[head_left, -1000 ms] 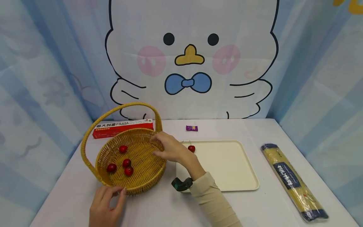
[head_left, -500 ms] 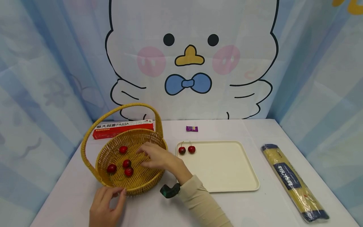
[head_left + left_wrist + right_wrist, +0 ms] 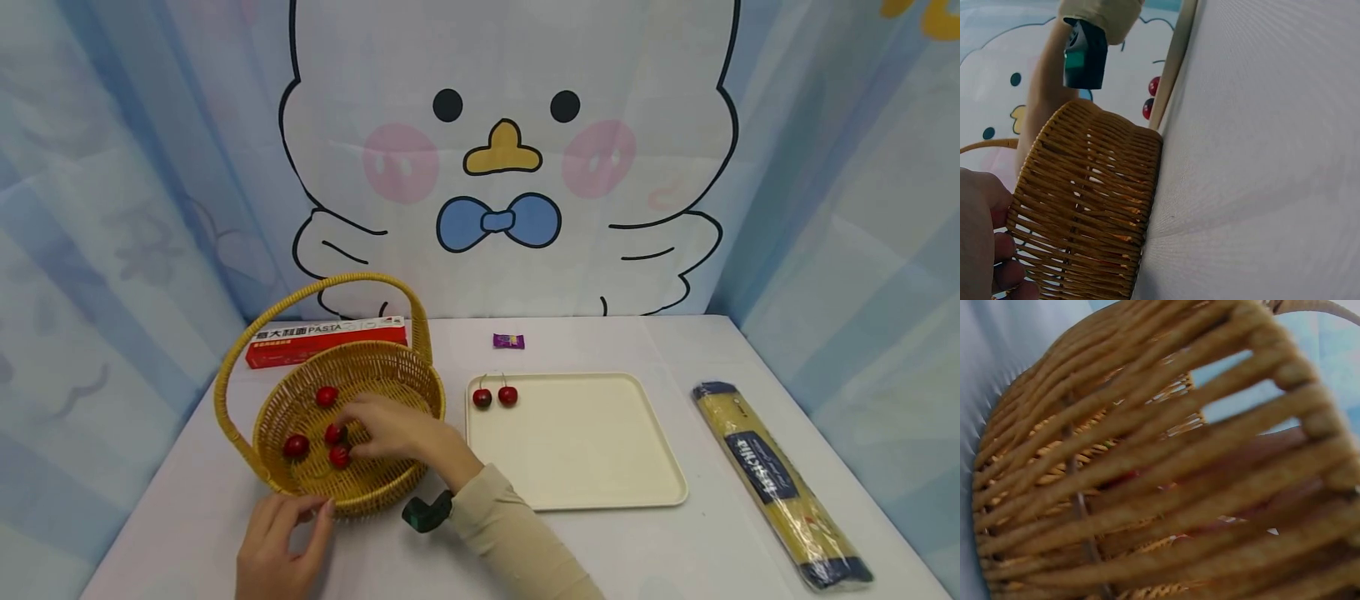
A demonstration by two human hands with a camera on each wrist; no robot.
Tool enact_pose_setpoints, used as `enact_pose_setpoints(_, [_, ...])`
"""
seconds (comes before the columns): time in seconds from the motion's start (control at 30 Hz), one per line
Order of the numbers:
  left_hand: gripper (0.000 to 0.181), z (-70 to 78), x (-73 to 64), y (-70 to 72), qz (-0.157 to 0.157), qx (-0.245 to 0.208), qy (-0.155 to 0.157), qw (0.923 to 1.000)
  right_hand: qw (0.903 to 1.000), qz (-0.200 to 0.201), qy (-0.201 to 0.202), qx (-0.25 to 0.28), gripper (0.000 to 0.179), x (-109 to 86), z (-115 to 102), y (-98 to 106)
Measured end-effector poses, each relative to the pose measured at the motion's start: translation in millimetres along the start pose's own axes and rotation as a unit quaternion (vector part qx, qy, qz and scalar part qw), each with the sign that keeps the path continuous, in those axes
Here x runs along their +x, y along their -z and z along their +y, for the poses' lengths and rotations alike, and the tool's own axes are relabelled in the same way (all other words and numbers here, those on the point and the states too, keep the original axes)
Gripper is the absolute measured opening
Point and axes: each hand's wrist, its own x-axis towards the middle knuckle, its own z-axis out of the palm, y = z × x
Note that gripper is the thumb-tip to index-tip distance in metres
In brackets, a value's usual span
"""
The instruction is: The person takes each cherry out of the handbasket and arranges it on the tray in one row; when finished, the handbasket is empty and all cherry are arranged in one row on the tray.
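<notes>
A yellow-brown wicker basket with a tall arched handle stands at the left of the table. Several dark red cherries lie inside it. My left hand holds its near rim between thumb and fingers, also seen from the side in the left wrist view. My right hand reaches into the basket, thumb and fingers spread beside two close-lying cherries; whether it touches them is unclear. In the right wrist view the basket's woven wall hides most of that hand. Two stemmed cherries sit in the cream tray's far left corner.
The cream tray lies right of the basket. A red pasta box stands behind the basket, and a small purple-wrapped sweet lies behind the tray. At the far right is a long pack of spaghetti. Curtains enclose the table.
My right hand has moved left from the basket's right rim to the cherries inside, uncovering the second cherry on the tray. My left hand and the basket have stayed put.
</notes>
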Motion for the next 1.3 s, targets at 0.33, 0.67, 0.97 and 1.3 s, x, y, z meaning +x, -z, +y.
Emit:
enact_pose_setpoints(0.33, [0.019,1.5,0.9,0.5,0.003,-0.002,-0.003,1.0000,0.9961,-0.062,0.041,-0.048,0.034,10.0,-5.1,-6.8])
enact_pose_setpoints(0.67, [0.019,2.4,0.1,0.7,0.002,0.000,0.001,1.0000,0.9948,-0.079,0.039,-0.050,0.031,12.6,-2.6,-12.3])
enact_pose_setpoints(0.97, [0.018,1.4,0.4,0.9,-0.003,-0.002,0.012,0.9999,0.9937,-0.090,0.047,-0.048,0.021,13.2,-4.2,-11.7])
enact_pose_setpoints(1.3, [0.018,0.2,0.6,-1.2,0.013,-0.018,-0.008,0.9997,0.9942,-0.075,0.058,-0.049,0.027,7.2,-6.2,-3.3])
